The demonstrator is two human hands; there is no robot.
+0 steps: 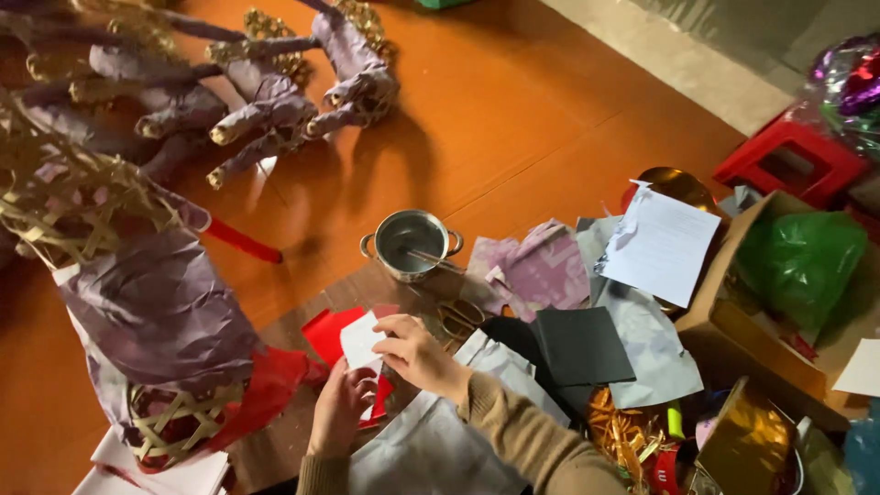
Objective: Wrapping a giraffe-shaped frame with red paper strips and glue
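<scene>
While both the left hand (341, 408) and right hand (414, 353) pinch a white paper piece (359, 341) over red paper (327, 332) on the floor (513, 101), the woven frame (174, 426) stays partly uncovered.

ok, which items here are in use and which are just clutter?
In use:
left hand
right hand
white paper piece
red paper

Lying about:
small steel pot
scissors
black sheet
purple woven figure
cardboard box
red stool

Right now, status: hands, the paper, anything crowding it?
Left hand and right hand both pinching the white paper piece. Red paper underneath. Small steel pot and scissors close by.
</scene>
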